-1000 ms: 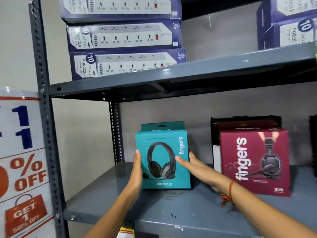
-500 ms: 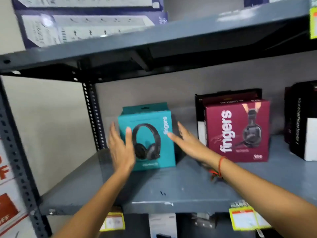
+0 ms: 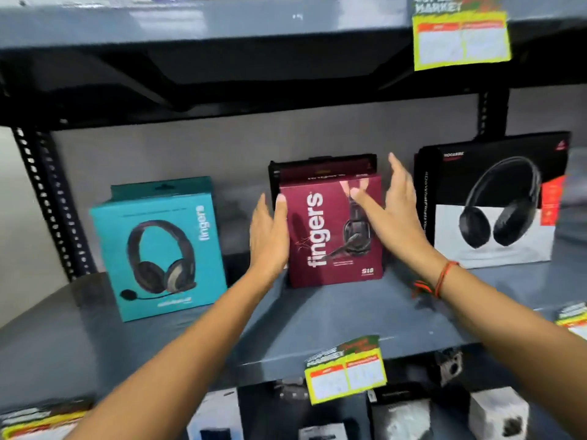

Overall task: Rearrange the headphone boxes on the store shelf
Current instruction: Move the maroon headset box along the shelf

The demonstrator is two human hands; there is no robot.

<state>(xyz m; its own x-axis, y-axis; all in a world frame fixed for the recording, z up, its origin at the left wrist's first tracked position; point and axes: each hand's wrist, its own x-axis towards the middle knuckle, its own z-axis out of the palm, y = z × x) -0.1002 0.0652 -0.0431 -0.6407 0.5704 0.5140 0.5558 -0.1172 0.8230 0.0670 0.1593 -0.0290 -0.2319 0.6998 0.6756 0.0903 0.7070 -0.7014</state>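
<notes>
A maroon "fingers" headphone box stands upright in the middle of the grey shelf, with a black box right behind it. My left hand lies flat against the maroon box's left side, fingers apart. My right hand hovers at its right front edge, fingers spread, thumb across the box face. A teal "fingers" headphone box stands alone to the left. At the right stands a black-and-white headphone box.
The upper shelf hangs low overhead with a yellow price tag. A perforated upright post bounds the left. Price tags hang from the shelf's front edge, and small boxes fill the shelf below.
Both hands let go of the teal box and moved right to the maroon box. The view shifted right and down, bringing the black-and-white box into sight.
</notes>
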